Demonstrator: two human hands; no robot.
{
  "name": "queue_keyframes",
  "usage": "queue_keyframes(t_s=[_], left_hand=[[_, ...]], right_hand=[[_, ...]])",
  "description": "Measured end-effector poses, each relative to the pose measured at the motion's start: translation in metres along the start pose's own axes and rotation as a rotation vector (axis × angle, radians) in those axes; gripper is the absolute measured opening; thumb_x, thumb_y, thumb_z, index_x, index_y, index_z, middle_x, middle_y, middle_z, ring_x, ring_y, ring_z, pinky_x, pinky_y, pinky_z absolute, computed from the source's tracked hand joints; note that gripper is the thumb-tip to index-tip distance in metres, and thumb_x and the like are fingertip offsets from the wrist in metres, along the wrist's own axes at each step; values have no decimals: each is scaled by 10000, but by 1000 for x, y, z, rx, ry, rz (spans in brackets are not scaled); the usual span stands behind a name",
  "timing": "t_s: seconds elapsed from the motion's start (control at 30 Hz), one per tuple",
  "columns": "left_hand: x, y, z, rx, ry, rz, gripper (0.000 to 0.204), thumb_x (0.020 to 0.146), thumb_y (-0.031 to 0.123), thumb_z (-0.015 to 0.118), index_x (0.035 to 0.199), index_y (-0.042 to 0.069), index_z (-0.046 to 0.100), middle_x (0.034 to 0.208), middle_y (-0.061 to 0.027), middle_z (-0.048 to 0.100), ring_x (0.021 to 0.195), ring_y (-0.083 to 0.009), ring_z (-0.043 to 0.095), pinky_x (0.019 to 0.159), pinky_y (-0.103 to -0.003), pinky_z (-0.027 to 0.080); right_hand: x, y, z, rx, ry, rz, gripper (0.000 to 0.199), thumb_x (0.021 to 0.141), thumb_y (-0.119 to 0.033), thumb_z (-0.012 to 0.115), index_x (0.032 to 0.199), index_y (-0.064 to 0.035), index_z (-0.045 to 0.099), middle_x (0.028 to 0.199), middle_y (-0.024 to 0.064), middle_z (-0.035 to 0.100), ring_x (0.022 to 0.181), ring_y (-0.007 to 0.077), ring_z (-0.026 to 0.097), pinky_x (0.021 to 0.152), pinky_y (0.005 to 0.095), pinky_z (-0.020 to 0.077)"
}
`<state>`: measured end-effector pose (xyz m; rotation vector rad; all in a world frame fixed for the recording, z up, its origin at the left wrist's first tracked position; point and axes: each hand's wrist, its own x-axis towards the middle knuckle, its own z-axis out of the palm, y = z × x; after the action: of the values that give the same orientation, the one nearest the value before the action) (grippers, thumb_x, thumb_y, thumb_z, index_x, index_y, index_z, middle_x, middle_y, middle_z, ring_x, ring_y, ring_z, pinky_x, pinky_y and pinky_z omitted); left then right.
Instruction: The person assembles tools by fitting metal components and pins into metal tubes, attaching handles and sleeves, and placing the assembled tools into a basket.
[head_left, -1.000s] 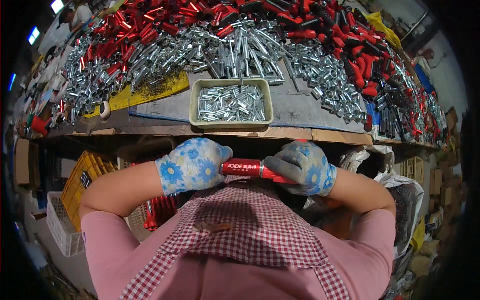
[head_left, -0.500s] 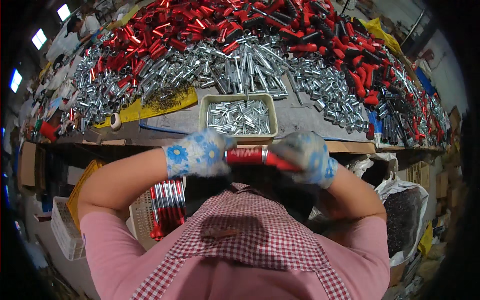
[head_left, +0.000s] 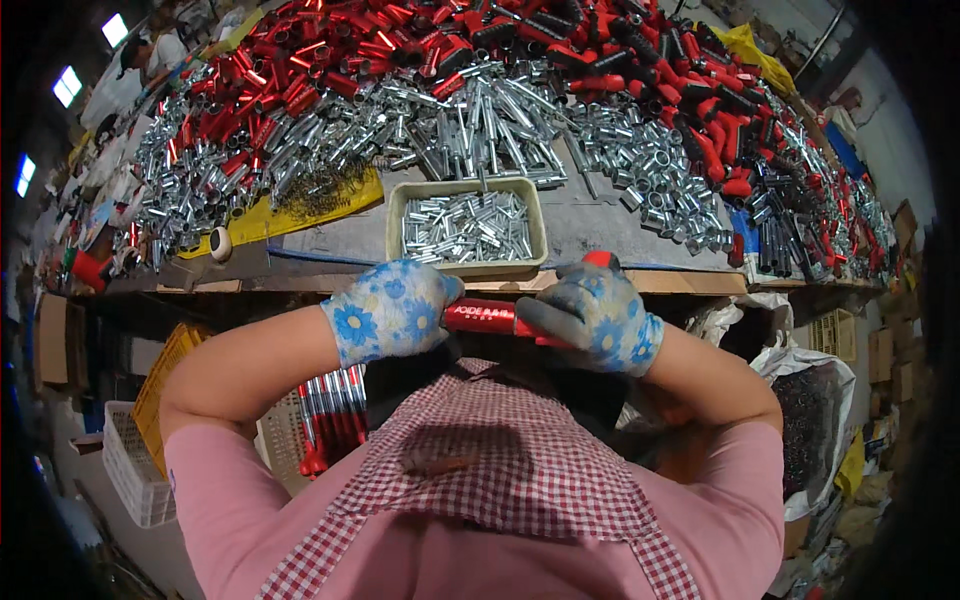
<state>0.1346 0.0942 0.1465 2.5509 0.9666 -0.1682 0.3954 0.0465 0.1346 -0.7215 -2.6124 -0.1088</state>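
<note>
In front of my apron, a red metal tube (head_left: 482,316) with white printing lies level between my hands. My left hand (head_left: 405,308), in a white glove with blue flowers, is closed round its left end. The grey-palmed glove of my right hand (head_left: 592,312) is wrapped round the right end, thumb along the tube. A red handle piece (head_left: 600,260) pokes up above the right fingers; most of it is hidden by that hand. Just beyond the tube, a cream tray (head_left: 540,250) full of small silver pins stands at the bench's near edge.
Silver metal parts (head_left: 490,120) are heaped behind the tray, with red tubes (head_left: 330,50) and red-black handles (head_left: 720,130) piled beyond. Dark springs lie on a yellow sheet (head_left: 250,230) at left. Below the bench, a crate (head_left: 280,435) holds finished-looking red-and-silver tools; white sacks (head_left: 800,375) stand right.
My right hand has turned round the right end, and the handle piece now sticks up above it. The silver band seen earlier beside the tube is covered. The left hand keeps its hold.
</note>
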Motion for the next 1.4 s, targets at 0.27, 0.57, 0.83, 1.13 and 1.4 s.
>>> queue_keyframes(t_s=[0.27, 0.57, 0.83, 1.13, 1.4], left_hand=[[0, -4, -8, -538, -584, -88, 412, 720, 262, 748, 1019, -6, 660, 738, -111, 662, 673, -194, 628, 639, -338, 506], [0, -1, -10, -121, -97, 67, 351, 701, 195, 727, 991, 6, 665, 815, -201, 670, 804, -375, 656, 724, -430, 523], [-3, -16, -21, 681, 578, 268, 130, 802, 113, 551, 905, 67, 616, 807, -146, 639, 751, -322, 655, 623, -425, 528], [3, -16, 22, -701, -824, -102, 308, 745, 282, 721, 855, 1, 661, 745, -182, 663, 716, -277, 650, 684, -407, 508], [5, -14, 26, 199, 218, 29, 294, 731, 241, 677, 925, 25, 629, 774, -161, 663, 766, -338, 668, 700, -460, 520]], right_hand=[[-2, 1, 2, -77, 97, -342, 415, 633, -203, 705, 1044, -146, 692, 836, 54, 592, 707, 214, 583, 653, 367, 525], [2, 3, -7, -5, -19, -81, 469, 619, -220, 749, 1072, -117, 680, 835, 73, 627, 721, 233, 617, 666, 375, 540], [1, -19, 4, 856, -56, 791, 456, 735, -188, 726, 1166, -81, 620, 860, 97, 657, 781, 259, 653, 719, 385, 536], [11, 4, -6, -120, 107, -453, 508, 601, -212, 720, 1091, -105, 642, 825, 70, 648, 731, 248, 640, 721, 377, 527], [-25, -21, 44, 1386, -81, 1084, 387, 726, -120, 715, 1100, -61, 633, 889, 131, 670, 743, 285, 649, 742, 370, 527]])
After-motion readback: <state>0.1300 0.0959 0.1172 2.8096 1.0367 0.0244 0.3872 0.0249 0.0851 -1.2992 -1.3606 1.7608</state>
